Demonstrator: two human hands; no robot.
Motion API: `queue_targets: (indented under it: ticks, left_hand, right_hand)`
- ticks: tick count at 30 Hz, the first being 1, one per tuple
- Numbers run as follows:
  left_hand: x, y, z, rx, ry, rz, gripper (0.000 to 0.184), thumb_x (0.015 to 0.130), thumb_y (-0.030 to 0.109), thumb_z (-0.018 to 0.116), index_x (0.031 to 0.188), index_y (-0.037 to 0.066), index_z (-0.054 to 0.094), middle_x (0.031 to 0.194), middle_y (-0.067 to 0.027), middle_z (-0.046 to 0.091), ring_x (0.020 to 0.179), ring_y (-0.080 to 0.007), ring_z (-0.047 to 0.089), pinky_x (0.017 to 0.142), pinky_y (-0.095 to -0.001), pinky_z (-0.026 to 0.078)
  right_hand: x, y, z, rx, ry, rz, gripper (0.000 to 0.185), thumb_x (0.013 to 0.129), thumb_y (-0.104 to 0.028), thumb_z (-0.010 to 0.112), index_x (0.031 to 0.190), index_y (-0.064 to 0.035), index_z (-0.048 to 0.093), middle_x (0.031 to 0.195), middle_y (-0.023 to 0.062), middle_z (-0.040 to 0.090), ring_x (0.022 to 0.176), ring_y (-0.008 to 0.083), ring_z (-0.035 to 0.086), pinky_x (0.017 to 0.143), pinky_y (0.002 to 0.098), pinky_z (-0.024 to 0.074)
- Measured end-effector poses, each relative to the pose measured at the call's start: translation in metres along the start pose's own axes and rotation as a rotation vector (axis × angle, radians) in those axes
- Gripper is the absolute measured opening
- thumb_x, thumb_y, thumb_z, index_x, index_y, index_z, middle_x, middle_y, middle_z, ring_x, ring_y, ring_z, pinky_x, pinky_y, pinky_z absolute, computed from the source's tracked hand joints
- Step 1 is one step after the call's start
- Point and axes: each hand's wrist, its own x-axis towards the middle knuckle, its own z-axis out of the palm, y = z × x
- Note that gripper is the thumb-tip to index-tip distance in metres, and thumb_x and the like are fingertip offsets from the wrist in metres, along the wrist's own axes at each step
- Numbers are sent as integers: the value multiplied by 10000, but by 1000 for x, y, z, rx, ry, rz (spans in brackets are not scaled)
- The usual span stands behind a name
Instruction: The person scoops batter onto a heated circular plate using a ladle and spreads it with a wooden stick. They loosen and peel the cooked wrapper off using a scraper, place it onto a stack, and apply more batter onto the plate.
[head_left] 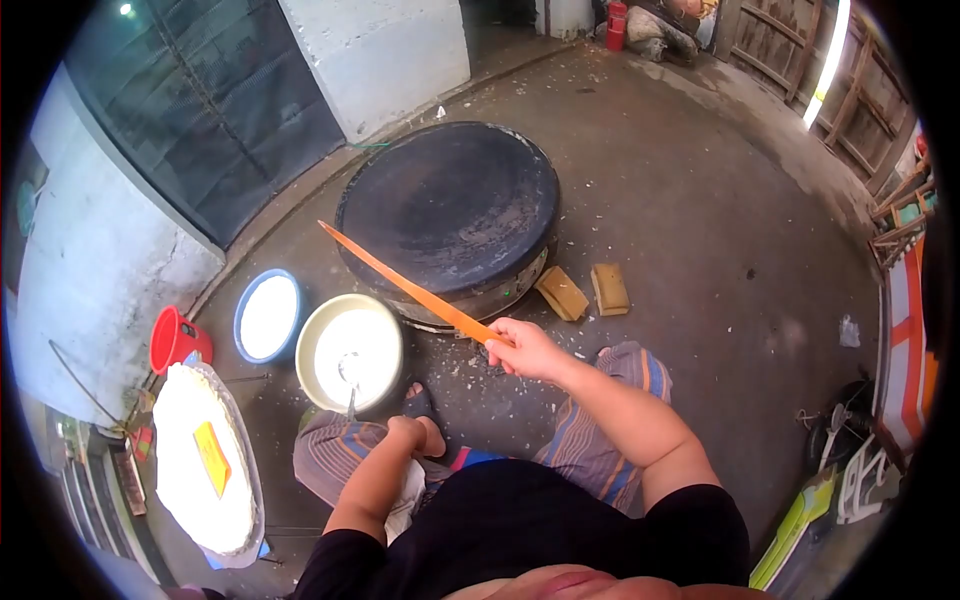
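2 tan blocks lie beside the griddle

On the floor, bucket, basin and tub stand left of the griddle, two blocks near its right edge.

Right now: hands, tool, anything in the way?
Right hand gripping orange blade, overlapping griddle in view; contact unclear. Left hand by left leg, grip hidden. Possible obstacle: cream basin beside griddle.
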Motion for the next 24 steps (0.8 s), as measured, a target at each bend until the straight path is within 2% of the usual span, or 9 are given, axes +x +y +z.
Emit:
queue_targets:
  ticks: [1, 4, 7, 11, 14, 16, 20, 22, 24]
  left_hand:
    - [24, -3, 14, 17, 12, 27, 496, 694, 233, 670, 1164, 136, 545, 1218, -52, 513, 1160, -161, 455, 930, -272, 346]
    - [-75, 22, -46, -64, -6, -14, 490, 701, 236, 659, 1165, 133, 543, 1225, -61, 506, 1172, -159, 443, 940, -261, 333]
    - [2, -1, 2, -31, 2, 26, 467, 731, 265, 611, 1171, 129, 537, 1230, -67, 501, 1182, -160, 431, 940, -265, 334]
    - [10, 1, 5, 0, 12, 6, 472, 721, 303, 605, 1160, 140, 548, 1218, -68, 511, 1166, -164, 449, 932, -273, 346]
    - [-11, 6, -7, -28, -24, 23, 440, 708, 322, 607, 1115, 158, 586, 1172, -70, 546, 1127, -184, 488, 906, -281, 372]
    - [-24, -4, -8, -36, 143, 14, 401, 719, 369, 573, 1060, 164, 621, 1127, -77, 574, 1087, -204, 521, 876, -290, 399]
    - [-46, 4, -24, 40, 119, 42, 364, 736, 368, 534, 1016, 162, 643, 1099, -86, 587, 1060, -209, 540, 852, -294, 415]
    - [-50, 17, -32, -28, 45, 44, 356, 739, 331, 545, 1037, 156, 629, 1088, -93, 589, 1029, -209, 558, 844, -312, 424]
    - [-67, 5, -45, -115, 89, 113, 346, 741, 308, 555, 1042, 151, 623, 1109, -96, 574, 1057, -222, 535, 866, -331, 409]
  right_hand:
    - [1, 2, 0, -4, 0, -5, 160, 869, -136, 476, 983, -29, 508, 690, 18, 568, 491, 63, 459, 450, 213, 382]
    - [2, 3, -1, -22, -4, -5, 167, 871, -139, 472, 991, -29, 506, 695, 18, 568, 492, 63, 460, 450, 213, 383]
    - [1, 4, -2, -24, -6, -1, 173, 867, -156, 476, 985, -33, 509, 702, 20, 577, 506, 81, 483, 468, 229, 402]
    - [-1, 1, -2, -33, -4, 2, 172, 865, -153, 478, 985, -34, 510, 706, 17, 578, 510, 79, 485, 470, 228, 404]
    - [0, 4, -2, -34, -5, -13, 176, 863, -154, 483, 990, -34, 510, 702, 15, 577, 511, 79, 488, 472, 227, 408]
    - [-1, 2, -2, -31, -2, 4, 179, 863, -154, 485, 991, -33, 510, 699, 16, 577, 511, 80, 489, 474, 228, 410]
    - [-2, 2, -2, -19, 0, 6, 187, 859, -152, 495, 995, -25, 508, 692, 20, 576, 507, 84, 492, 474, 232, 414]
    - [-3, 1, -2, -13, 3, 9, 189, 859, -151, 496, 996, -22, 508, 693, 23, 576, 507, 85, 492, 474, 233, 415]
    - [-3, 0, -2, -7, 5, 11, 190, 858, -150, 498, 996, -19, 507, 693, 25, 576, 506, 87, 493, 474, 234, 416]
